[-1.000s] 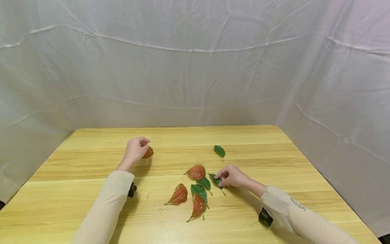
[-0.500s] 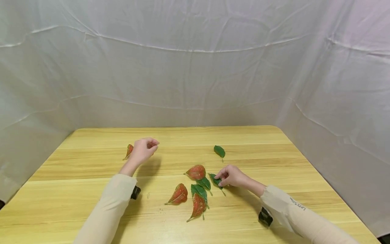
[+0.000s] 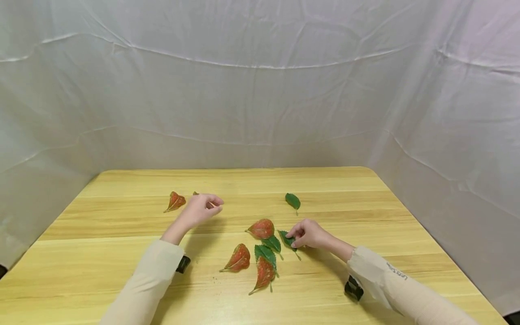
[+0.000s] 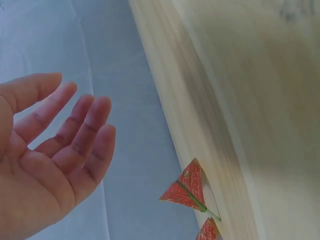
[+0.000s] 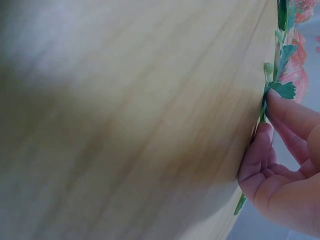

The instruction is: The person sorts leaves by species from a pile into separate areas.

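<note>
My left hand (image 3: 200, 209) hovers above the table, its fingers loosely bent and holding nothing, as the left wrist view of the hand (image 4: 65, 145) confirms. Just left of it lies a red leaf (image 3: 175, 201); a second red leaf (image 3: 196, 193) is mostly hidden behind the hand. With thumb and fingers, my right hand (image 3: 312, 235) pinches a green leaf (image 3: 283, 235) low on the table. Beside that hand is a loose cluster: a red leaf (image 3: 262, 229), green leaves (image 3: 272, 244) (image 3: 265, 253), another red leaf (image 3: 265, 273) overlapping one green leaf, and a separate red leaf (image 3: 238, 258).
A lone green leaf (image 3: 292, 201) lies farther back on the wooden table (image 3: 101, 253). Pale cloth (image 3: 260, 104) hangs behind the table and along both sides. Small dark specks dot the wood left of the cluster.
The left hand has let go of a red leaf near the back left and moved rightward, uncovering the red leaf to its left. The right hand stays on its green leaf.
</note>
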Action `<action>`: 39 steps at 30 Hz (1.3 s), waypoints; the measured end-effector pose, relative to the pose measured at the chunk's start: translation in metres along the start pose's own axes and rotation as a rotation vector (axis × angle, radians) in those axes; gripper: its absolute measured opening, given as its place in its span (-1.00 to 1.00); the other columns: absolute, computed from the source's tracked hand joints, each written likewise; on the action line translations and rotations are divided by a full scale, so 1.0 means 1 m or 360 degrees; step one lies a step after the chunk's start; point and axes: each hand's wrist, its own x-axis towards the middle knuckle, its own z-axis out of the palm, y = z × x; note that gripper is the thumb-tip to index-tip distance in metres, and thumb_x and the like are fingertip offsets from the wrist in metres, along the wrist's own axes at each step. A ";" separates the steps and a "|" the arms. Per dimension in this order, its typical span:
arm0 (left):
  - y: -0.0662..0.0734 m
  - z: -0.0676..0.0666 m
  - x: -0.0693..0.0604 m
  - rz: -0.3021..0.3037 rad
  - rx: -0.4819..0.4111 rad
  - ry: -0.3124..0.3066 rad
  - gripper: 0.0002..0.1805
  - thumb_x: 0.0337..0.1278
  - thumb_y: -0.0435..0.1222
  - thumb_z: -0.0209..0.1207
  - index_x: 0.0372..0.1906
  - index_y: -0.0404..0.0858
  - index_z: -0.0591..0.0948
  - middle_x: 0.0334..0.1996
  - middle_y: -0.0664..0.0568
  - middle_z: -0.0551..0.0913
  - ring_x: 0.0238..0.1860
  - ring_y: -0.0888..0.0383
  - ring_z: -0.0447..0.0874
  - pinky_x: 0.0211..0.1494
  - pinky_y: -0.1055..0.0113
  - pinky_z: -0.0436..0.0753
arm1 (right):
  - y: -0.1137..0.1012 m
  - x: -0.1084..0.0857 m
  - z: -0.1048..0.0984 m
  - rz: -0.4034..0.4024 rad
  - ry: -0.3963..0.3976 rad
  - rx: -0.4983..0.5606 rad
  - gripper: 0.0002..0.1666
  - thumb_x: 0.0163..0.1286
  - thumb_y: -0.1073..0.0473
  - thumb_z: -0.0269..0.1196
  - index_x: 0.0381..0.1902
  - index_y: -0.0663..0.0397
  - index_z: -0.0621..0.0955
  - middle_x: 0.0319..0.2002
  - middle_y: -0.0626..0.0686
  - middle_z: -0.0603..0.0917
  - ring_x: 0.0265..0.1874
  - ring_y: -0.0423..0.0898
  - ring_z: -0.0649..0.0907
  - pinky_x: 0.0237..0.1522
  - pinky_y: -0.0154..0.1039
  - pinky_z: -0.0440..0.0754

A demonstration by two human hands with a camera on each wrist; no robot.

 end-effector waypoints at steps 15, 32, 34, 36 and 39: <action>0.004 0.015 -0.011 0.0476 -0.0247 -0.0295 -0.88 0.06 -0.37 0.17 -0.30 -0.34 0.63 -0.20 -0.06 0.57 -0.46 0.17 0.45 -0.36 0.31 0.50 | 0.000 0.000 -0.001 -0.0013 -0.0002 0.0001 -0.76 -0.02 0.48 0.29 -0.30 0.41 0.63 -0.70 -0.04 0.50 -0.74 -0.24 0.35 -0.67 -0.40 0.31; 0.014 0.024 -0.019 0.0451 -0.0263 -0.0644 -0.86 -0.02 -0.34 0.24 -0.33 -0.33 0.67 -0.52 0.16 0.56 -0.53 0.24 0.45 -0.47 0.41 0.46 | -0.001 0.001 0.000 0.0003 0.0006 -0.0014 -0.77 -0.02 0.47 0.30 -0.30 0.39 0.64 -0.69 -0.04 0.50 -0.73 -0.24 0.36 -0.66 -0.39 0.32; 0.016 0.025 -0.020 0.0458 -0.0271 -0.0671 -0.87 -0.04 -0.33 0.25 -0.36 -0.32 0.67 -0.52 0.17 0.57 -0.53 0.26 0.45 -0.48 0.43 0.45 | -0.001 0.000 0.000 -0.0002 0.0004 -0.0018 -0.77 -0.01 0.47 0.30 -0.30 0.39 0.64 -0.69 -0.04 0.50 -0.73 -0.24 0.36 -0.66 -0.39 0.32; 0.018 0.026 -0.020 0.0461 -0.0272 -0.0698 -0.88 -0.06 -0.33 0.26 -0.38 -0.31 0.68 -0.52 0.17 0.58 -0.54 0.27 0.45 -0.48 0.44 0.45 | -0.001 0.000 0.000 -0.0002 0.0004 -0.0016 -0.77 -0.01 0.47 0.30 -0.30 0.39 0.64 -0.69 -0.04 0.51 -0.73 -0.24 0.36 -0.66 -0.40 0.32; 0.021 0.027 -0.020 0.0455 -0.0245 -0.0756 -0.87 -0.08 -0.33 0.27 -0.37 -0.30 0.68 -0.53 0.17 0.59 -0.55 0.30 0.45 -0.50 0.45 0.44 | -0.001 0.000 -0.001 -0.0008 0.0004 -0.0012 -0.77 -0.02 0.47 0.30 -0.31 0.40 0.63 -0.69 -0.03 0.51 -0.73 -0.24 0.36 -0.67 -0.40 0.32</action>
